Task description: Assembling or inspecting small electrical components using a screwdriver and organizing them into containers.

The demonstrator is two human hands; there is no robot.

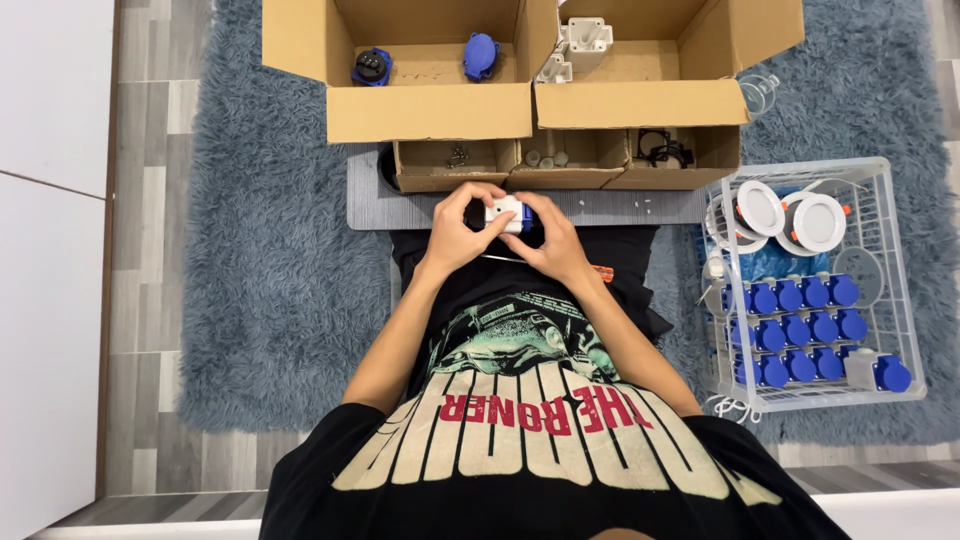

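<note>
Both hands meet over my lap and hold one small white socket part with a blue piece. My left hand wraps its left side, fingers curled over the top. My right hand grips the right side, where the blue piece shows. A thin metal tool lies on my lap just below the hands. How the white and blue pieces join is hidden by my fingers.
Two open cardboard boxes sit ahead: the left one holds blue parts, the right one white housings. Small trays hold screws and rings. A clear basket at right holds several blue-capped sockets and white round lamps.
</note>
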